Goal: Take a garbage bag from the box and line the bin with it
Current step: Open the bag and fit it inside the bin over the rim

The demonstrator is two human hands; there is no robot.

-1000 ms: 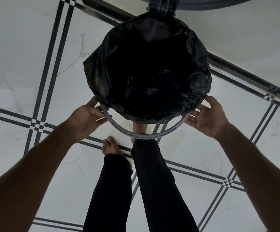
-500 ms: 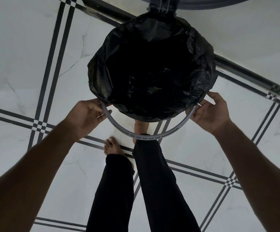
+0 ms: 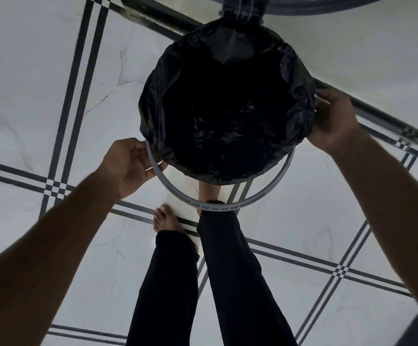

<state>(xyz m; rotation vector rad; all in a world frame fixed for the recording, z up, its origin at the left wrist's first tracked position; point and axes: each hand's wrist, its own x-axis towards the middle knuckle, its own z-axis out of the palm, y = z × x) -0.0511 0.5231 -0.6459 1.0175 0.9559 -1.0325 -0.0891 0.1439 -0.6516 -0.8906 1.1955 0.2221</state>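
Observation:
A black garbage bag (image 3: 227, 106) lies open inside the round bin, its edge folded out over the rim all round. A grey plastic ring (image 3: 217, 207) hangs tilted around the bin, its near arc below the bag's edge. My left hand (image 3: 130, 163) grips the ring at its left side. My right hand (image 3: 332, 118) is closed on the ring and the bag's edge at the bin's right side, fingers curled. The bin's own wall is hidden under the bag. No box is in view.
The bin's raised lid and hinge (image 3: 240, 8) stand at the top edge. The floor is white marble tile (image 3: 40, 71) with dark stripe inlays. My bare feet (image 3: 165, 219) and black trouser legs are just below the bin.
Both hands have slid up the ring's sides, the right one more, from the near right to the bin's right side. The ring's near arc now hangs lower against the bag.

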